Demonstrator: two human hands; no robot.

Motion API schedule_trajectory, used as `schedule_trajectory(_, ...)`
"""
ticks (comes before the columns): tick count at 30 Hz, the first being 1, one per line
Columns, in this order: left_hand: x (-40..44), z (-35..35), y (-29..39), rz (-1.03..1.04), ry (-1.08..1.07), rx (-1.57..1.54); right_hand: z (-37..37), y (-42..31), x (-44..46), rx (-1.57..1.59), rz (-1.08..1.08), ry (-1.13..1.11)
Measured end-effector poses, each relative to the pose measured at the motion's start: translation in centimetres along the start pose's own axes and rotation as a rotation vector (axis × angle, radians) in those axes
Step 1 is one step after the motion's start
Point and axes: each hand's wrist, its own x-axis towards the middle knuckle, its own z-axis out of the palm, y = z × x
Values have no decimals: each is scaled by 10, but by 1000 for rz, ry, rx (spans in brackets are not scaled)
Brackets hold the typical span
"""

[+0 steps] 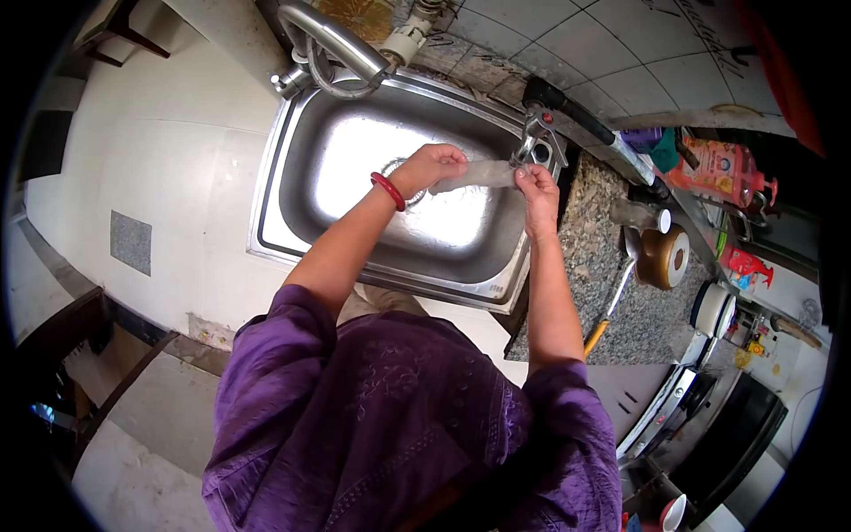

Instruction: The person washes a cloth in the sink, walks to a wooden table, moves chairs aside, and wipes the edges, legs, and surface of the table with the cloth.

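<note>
Over the stainless steel sink [346, 164], a pale greyish strip that looks like a folded cloth [483, 175] stretches between my two hands. My left hand [431, 167], below a red bangle [388, 191], is closed on its left end. Thumb and fingers of my right hand [538, 193] pinch its right end, close to the small metal tap [534, 133] on the sink's far right side. The strip is held above the basin floor, and the drain [409, 176] is partly hidden behind my left wrist.
A large curved faucet [341, 49] rises at the sink's upper left. On the right, the granite counter [581, 226] holds a glass jar [634, 214], a brown pot [663, 257] and a yellow-handled utensil [612, 306]. A pink soap bottle [716, 170] stands on the ledge.
</note>
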Motion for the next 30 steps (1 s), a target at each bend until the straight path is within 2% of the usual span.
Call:
schedule_trajectory(2, 10, 10, -8, -10, 77, -288, 9, 3, 1, 70, 8, 3)
schedule_trajectory(4, 19, 24, -9, -31, 99, -641, 35, 4, -3, -65, 23, -17)
schedule_trajectory(5, 21, 28, -9, -46, 122, -638, 50, 4, -6, -132, 31, -24)
schedule_trajectory(7, 29, 35, -17, -75, 168, -630, 76, 6, -13, -541, -270, -199)
schedule_trajectory(8, 33, 41, -24, -100, 249, -633, 78, 11, -6, -629, -278, -100)
schedule_trajectory(11, 35, 62, -23, -133, 292, -583, 50, 37, 34, -704, -217, 186)
schedule_trajectory(12, 33, 66, -17, -80, 256, -565, 52, 32, 36, -549, -131, 80)
schedule_trajectory(15, 23, 54, 1, -123, 239, -607, 45, 8, 22, -348, 91, -95)
schedule_trajectory(16, 20, 36, -1, -129, 7, -656, 40, 2, 20, -340, 181, -132)
schedule_trajectory(19, 13, 38, 12, -70, 8, -651, 24, -1, 12, -114, 384, -242)
schedule_trajectory(20, 10, 26, 6, -52, -97, -484, 16, 7, 18, -111, 404, -222)
schedule_trajectory(23, 8, 26, 0, -69, 72, -42, 17, -8, 9, -216, 294, -178)
schedule_trajectory(26, 10, 21, -12, -103, 39, 11, 24, 0, 0, -140, 239, -139)
schedule_trajectory(30, 6, 18, -19, 17, 117, -112, 15, 18, 1, -6, 183, -73)
